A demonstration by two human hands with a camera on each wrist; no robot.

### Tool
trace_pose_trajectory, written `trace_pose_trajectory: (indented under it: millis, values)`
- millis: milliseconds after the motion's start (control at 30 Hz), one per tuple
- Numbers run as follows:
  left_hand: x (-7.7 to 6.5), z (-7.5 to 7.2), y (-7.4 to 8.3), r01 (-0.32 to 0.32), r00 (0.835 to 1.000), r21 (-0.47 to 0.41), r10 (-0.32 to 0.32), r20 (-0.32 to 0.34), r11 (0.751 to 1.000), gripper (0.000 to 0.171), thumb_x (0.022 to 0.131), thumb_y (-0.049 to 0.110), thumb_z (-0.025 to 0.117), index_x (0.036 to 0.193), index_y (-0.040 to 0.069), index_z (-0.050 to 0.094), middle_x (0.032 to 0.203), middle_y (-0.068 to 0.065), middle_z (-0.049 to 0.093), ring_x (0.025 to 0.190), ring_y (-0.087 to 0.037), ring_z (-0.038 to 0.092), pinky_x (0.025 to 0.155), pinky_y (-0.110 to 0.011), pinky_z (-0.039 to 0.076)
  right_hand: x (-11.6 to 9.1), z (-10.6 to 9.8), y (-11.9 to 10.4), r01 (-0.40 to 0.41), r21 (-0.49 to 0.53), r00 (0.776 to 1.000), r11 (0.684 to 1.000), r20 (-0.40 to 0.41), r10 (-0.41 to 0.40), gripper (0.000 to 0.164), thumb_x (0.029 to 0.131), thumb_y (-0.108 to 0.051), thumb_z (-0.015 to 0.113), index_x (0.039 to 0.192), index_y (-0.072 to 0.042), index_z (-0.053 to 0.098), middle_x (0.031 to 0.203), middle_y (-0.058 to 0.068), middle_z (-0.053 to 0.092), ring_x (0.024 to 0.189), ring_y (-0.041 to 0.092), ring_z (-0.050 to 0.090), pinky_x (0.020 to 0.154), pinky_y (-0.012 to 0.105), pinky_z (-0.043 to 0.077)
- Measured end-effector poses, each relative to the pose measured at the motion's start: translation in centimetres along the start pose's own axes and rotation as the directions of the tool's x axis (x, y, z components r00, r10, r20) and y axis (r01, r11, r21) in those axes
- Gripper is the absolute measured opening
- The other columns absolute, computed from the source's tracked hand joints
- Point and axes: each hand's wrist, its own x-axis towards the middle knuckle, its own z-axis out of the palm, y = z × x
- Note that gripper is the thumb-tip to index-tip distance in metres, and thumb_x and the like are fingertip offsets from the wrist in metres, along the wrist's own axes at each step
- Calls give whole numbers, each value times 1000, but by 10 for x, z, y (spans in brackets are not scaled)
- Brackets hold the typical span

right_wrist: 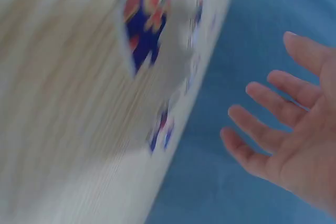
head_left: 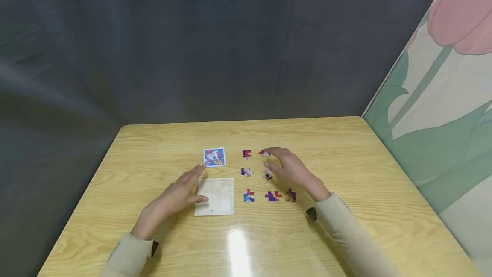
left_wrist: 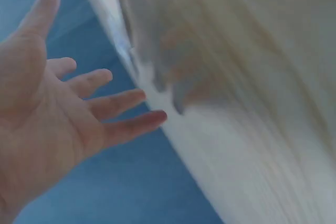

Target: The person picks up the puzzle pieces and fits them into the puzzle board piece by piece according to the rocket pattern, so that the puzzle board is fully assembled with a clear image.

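Note:
In the head view my left hand (head_left: pixel 177 193) hovers over the left side of a white square puzzle tray (head_left: pixel 221 195), thumb and fingers spread and holding nothing. Its fingertips come near the lower edge of a small picture card (head_left: pixel 214 157) showing a cartoon figure. My right hand (head_left: pixel 290 168) is above the right-hand puzzle pieces, partly covering a red and white piece (head_left: pixel 264 153) and a grey piece (head_left: pixel 267 174). Both wrist views show loose, parted fingers: the left hand (left_wrist: pixel 68 108) and the right hand (right_wrist: pixel 294 124) have bare palms.
Several other pieces lie on the wooden table (head_left: pixel 153 144): a red one (head_left: pixel 247 154), a purple and white one (head_left: pixel 246 172), a blue and red one (head_left: pixel 249 196), a purple and orange one (head_left: pixel 273 196) and a brown one (head_left: pixel 291 195). A dark curtain (head_left: pixel 230 54) hangs behind.

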Motion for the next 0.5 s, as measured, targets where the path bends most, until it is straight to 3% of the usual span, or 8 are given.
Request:
trace_pose_trajectory:
  millis: [200, 500]
  values:
    - [6, 10, -8, -75, 995, 22, 74, 60, 997, 96, 81, 46, 72, 153, 6, 23, 156, -19, 24, 137, -51, 24, 105, -70, 25, 33, 16, 3, -98, 71, 994, 993, 52, 95, 41, 94, -14, 62, 133, -2, 56, 133, 16, 56, 109, 33, 61, 91, 47, 52]
    - [7, 20, -18, -122, 991, 58, 119, 54, 991, 96, 77, 55, 72, 150, 6, 32, 157, -14, 26, 141, -49, 12, 106, -73, 12, 60, 28, 14, -105, -91, 992, 990, 60, 111, 52, 87, -19, 72, 132, 2, 55, 132, 20, 56, 118, 36, 53, 102, 50, 42]
